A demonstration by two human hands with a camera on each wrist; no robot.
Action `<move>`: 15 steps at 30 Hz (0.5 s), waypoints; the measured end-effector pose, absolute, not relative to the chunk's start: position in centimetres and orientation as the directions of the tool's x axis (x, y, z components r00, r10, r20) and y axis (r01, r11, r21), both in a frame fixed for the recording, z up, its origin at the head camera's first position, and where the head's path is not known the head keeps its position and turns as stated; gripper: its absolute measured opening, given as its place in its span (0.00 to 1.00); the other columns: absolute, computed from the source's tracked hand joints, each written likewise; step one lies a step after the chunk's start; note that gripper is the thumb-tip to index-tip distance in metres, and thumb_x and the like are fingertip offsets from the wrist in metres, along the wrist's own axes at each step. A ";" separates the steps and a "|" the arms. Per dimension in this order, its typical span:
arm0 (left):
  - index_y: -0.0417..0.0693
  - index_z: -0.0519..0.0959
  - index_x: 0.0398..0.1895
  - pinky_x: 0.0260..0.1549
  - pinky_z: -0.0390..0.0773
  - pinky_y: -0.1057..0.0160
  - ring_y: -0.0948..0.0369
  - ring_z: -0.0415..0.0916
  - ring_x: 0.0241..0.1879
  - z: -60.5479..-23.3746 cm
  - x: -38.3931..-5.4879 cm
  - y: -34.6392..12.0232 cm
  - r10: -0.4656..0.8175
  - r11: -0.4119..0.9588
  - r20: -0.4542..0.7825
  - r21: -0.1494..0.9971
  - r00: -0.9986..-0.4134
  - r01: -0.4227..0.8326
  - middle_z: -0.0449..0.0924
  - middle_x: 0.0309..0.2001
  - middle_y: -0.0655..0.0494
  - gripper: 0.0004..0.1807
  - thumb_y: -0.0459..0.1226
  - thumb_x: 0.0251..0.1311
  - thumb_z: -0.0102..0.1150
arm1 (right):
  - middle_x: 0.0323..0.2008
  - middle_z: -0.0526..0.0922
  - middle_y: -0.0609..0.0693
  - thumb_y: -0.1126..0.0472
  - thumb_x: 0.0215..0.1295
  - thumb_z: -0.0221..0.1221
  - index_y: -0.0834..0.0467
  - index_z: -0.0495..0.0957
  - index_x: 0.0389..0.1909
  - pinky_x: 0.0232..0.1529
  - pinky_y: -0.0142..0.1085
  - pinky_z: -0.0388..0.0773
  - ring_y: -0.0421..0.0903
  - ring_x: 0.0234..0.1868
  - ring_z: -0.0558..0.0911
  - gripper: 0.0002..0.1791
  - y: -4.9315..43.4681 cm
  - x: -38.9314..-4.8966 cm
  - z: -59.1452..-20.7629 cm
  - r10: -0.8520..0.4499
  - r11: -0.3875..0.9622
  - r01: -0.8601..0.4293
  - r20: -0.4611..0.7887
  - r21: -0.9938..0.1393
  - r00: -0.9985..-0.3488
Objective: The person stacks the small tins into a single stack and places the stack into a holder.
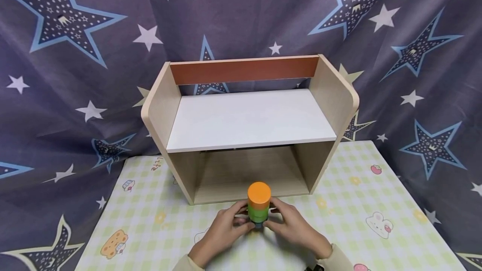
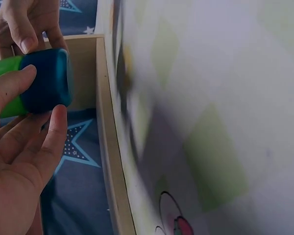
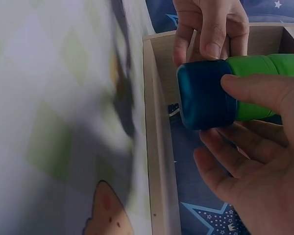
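Note:
An upright stack of coloured cylinders (image 1: 258, 204) stands in front of the shelf in the head view, orange on top, green in the middle and dark blue at the bottom. Thumb and fingers of my left hand (image 1: 226, 227) hold it from the left. From the opposite side my right hand (image 1: 291, 225) grips it low down, its thumb near the base. In the left wrist view the blue base (image 2: 48, 81) shows a smooth, rounded edge, with the left thumb across the blue and green. The right wrist view shows the green part (image 3: 257, 66) with shallow ring lines.
A wooden shelf unit (image 1: 251, 118) with a white board and a brown back rail stands just beyond the hands. Beneath lies a green-and-white checked tablecloth (image 1: 150, 204) with cartoon prints. A dark star-patterned curtain (image 1: 233, 16) hangs behind.

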State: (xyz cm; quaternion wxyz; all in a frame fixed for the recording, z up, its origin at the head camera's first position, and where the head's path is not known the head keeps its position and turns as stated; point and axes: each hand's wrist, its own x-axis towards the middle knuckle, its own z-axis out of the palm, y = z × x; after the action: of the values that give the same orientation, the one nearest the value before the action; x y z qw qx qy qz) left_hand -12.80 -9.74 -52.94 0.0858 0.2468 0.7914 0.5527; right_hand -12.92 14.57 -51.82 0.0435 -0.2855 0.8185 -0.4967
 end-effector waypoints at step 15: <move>0.55 0.69 0.70 0.46 0.82 0.65 0.60 0.80 0.53 -51.4 -13.5 -10.0 0.493 0.303 0.156 0.891 -0.856 0.337 0.79 0.60 0.51 0.33 0.42 0.63 0.69 | 0.62 0.76 0.50 0.61 0.66 0.67 0.51 0.65 0.72 0.54 0.47 0.80 0.50 0.58 0.79 0.35 14.7 -13.6 -50.7 -0.529 0.313 -0.465 0.255 -0.828 -0.810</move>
State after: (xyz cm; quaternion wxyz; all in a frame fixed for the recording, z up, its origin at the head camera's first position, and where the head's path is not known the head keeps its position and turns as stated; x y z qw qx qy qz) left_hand -13.47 -9.99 -51.40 0.0734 0.2580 0.8038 0.5309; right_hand -13.59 14.73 -50.70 0.0320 -0.3068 0.8096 -0.4993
